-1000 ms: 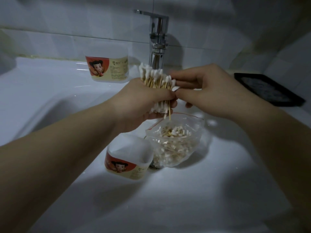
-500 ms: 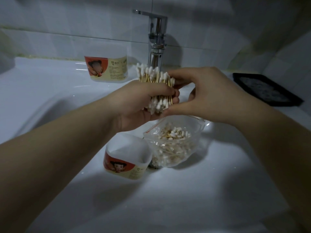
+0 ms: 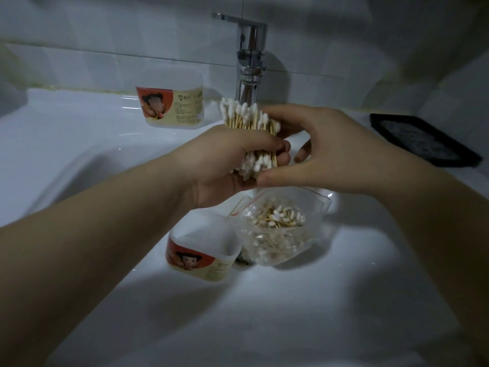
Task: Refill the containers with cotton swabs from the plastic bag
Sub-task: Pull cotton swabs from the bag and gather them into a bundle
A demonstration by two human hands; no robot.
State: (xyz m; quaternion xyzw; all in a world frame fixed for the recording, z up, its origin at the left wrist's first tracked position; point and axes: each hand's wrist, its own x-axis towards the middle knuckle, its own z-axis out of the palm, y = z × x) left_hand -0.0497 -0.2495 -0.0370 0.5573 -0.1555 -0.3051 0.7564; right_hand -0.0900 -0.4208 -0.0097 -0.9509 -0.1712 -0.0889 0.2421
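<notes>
Legible text is lacking: the red-and-cream labels on the near container (image 3: 197, 260), lying at 6 o'clock, and the far container (image 3: 173, 107), standing at 11 o'clock, are showing a cartoon figure beside print too small to read.

A glossy sink (image 3: 66, 133), a polished metal tap (image 3: 250, 49), a clear plastic bag (image 3: 293, 247) and wood-stemmed swabs (image 3: 246, 117) are seen.
</notes>
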